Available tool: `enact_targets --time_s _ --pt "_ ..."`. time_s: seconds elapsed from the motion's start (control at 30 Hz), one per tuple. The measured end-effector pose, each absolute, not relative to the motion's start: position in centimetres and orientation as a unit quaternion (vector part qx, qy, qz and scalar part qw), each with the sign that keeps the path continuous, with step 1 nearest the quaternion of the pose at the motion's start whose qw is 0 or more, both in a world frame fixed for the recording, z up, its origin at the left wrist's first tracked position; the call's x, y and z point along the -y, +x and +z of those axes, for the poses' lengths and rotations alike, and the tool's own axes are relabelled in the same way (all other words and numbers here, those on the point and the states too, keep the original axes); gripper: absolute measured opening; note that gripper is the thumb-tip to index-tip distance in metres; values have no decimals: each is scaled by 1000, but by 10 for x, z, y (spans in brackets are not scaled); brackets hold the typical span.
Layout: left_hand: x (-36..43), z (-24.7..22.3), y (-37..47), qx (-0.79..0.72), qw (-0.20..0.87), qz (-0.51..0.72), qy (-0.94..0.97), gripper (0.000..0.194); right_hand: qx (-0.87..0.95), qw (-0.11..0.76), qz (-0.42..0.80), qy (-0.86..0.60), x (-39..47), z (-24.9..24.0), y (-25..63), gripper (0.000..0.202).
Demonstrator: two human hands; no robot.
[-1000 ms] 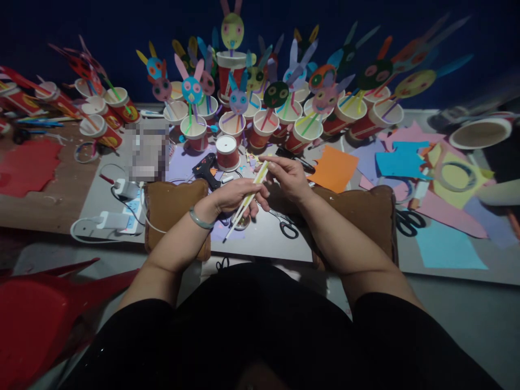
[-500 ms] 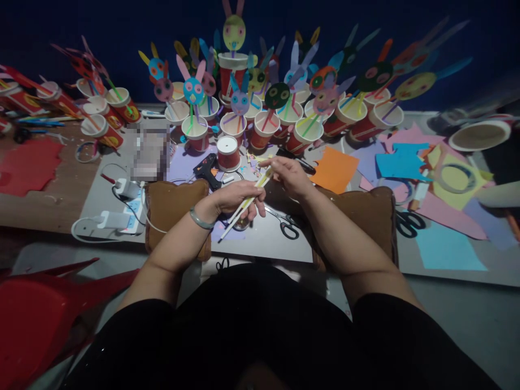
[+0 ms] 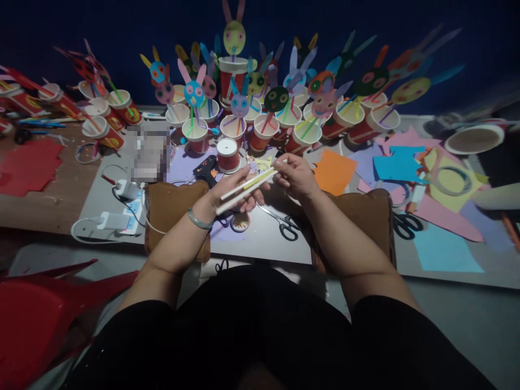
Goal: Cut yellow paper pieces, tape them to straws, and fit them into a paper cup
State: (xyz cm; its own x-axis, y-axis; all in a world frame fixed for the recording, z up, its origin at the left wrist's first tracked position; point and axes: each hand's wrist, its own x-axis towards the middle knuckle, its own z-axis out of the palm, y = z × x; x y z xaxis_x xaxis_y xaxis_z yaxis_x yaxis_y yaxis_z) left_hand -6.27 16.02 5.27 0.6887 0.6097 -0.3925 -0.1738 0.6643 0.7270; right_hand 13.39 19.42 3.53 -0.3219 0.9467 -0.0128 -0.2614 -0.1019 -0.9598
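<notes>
Over at the far left from where I stand, a red sheet (image 3: 30, 168) lies on the worktop (image 3: 71, 189), with red paper cups (image 3: 108, 135) behind it, some tilted in my view and holding coloured straws. A red chair (image 3: 34, 309) is drawn up in front. Next comes a white power strip (image 3: 133, 214) with chargers plugged in, then a brown pad (image 3: 176, 208) below the left forearm. A black glue gun (image 3: 206, 169) rests beside an upturned cup (image 3: 228, 154).

In the middle, the left hand (image 3: 221, 188) is loosely spread, thumb apart from the fingers, with white sticks (image 3: 233, 201) and a slim yellow piece (image 3: 260, 179) slanting across it. The right hand (image 3: 296, 173) pinches their upper ends between thumb and fingers. A small round container (image 3: 240, 221) sits just below the left fingers, and black-handled scissors (image 3: 287, 230) lie to its right. Behind the hands stand cups topped with rabbit faces (image 3: 239, 103).

Farther right are an orange sheet (image 3: 335, 170), another brown pad (image 3: 363, 216), a second pair of scissors (image 3: 408, 225), a pale blue sheet (image 3: 449, 252) and a roll of tape (image 3: 467, 176) among coloured paper.
</notes>
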Motion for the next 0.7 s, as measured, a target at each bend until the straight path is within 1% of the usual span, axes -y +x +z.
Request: enact_targets --time_s 0.03,0.1,0.13,0.23,0.33,0.47,0.53,0.6,0.7 --pt "-161 52 -62 -332 843 268 327 55 471 491 637 -362 -196 34 133 53" --pt "-160 49 -59 -353 808 341 325 37 449 539 603 -380 -198 32 131 54" --pt "-158 47 -56 -356 788 370 340 33 442 557 587 -387 -198 30 129 54" --pt "-151 40 -49 -342 727 417 424 47 446 588 544 -399 -192 26 123 52" --pt "-148 36 -46 -354 675 444 470 46 488 588 499 -408 -179 23 117 48" --pt "-148 37 -47 -390 625 482 474 48 529 572 458 -428 -164 23 110 46" --pt "-148 39 -47 -418 600 491 473 48 536 564 468 -419 -158 23 107 44" --pt "-149 39 -48 -435 581 502 471 49 534 546 508 -400 -154 23 103 42" --pt "-151 35 -47 -414 568 537 467 52 523 503 576 -377 -151 21 99 43"
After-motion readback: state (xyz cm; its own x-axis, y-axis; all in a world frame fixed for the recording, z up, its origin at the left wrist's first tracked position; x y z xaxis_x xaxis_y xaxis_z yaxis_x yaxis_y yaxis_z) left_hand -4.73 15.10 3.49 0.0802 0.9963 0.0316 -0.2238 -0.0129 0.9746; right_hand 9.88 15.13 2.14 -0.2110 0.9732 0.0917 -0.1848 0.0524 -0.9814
